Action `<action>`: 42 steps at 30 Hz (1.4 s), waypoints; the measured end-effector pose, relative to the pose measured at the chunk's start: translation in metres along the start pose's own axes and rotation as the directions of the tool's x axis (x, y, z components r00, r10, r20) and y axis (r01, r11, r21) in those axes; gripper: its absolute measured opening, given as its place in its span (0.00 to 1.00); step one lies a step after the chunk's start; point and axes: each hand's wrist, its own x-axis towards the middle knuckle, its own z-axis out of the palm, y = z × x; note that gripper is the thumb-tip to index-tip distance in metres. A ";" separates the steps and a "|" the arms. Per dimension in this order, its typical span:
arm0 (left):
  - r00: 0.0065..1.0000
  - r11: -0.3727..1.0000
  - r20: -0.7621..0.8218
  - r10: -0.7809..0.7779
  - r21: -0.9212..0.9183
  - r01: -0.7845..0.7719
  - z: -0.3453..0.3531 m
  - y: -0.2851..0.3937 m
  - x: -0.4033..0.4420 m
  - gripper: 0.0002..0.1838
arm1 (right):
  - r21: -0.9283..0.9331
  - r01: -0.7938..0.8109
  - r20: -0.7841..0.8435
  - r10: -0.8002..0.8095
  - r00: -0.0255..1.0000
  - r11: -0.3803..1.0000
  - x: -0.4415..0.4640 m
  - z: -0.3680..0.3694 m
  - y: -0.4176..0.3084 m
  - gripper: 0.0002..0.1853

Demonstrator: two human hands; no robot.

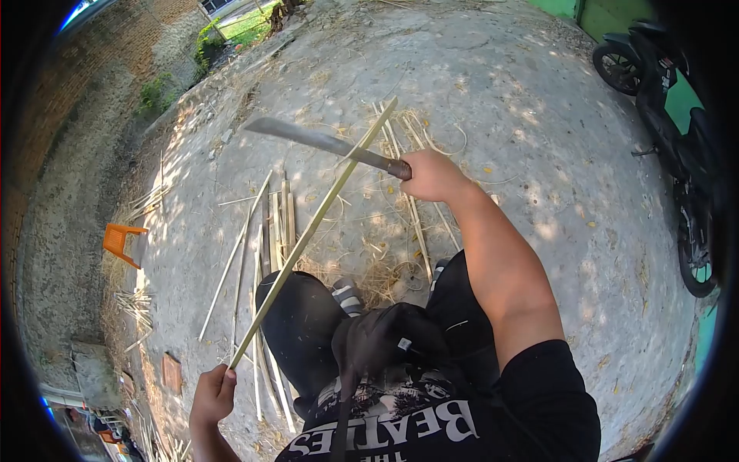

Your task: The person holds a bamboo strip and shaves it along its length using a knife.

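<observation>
My right hand [433,176] is closed around the brown handle of a machete [312,138], whose grey blade points to the left. The blade crosses a long, pale green bamboo strip [319,212] near its far end and appears to touch it. A thin sliver curls up where the two meet. My left hand [213,395] grips the near end of the strip at the lower left. From there the strip slants up and away, over my left knee.
Bamboo strips [278,219] lie in a bunch left of my legs, others [416,223] ahead. Shavings [381,277] litter the concrete between my feet. An orange stool [122,242] stands near the left wall [61,185]. A motorcycle [677,146] is parked at right.
</observation>
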 end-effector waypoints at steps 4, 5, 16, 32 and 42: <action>1.000 1.000 0.022 -0.012 0.022 0.012 0.001 0.001 0.015 0.26 | -0.214 0.292 0.152 -0.264 0.953 0.932 -0.017 0.029 -0.053 0.08; 0.999 0.999 0.036 -0.019 0.049 0.017 -0.002 0.002 0.018 0.26 | -0.234 0.360 0.197 -0.319 0.927 0.903 -0.019 0.031 -0.060 0.08; 0.960 0.968 -0.168 -0.224 -0.150 0.199 -0.007 -0.095 -0.085 0.30 | 0.262 -0.485 -0.209 0.540 0.815 0.834 0.026 0.022 0.086 0.16; 0.842 0.973 -0.519 0.148 0.230 -0.029 0.062 -0.036 0.042 0.18 | 0.283 -0.046 -0.267 0.124 0.956 0.958 -0.001 0.000 -0.001 0.11; 0.747 0.924 -0.573 0.337 0.352 -0.147 0.072 0.048 0.100 0.16 | -0.293 0.577 -0.059 -0.617 0.785 0.763 -0.017 0.038 -0.067 0.11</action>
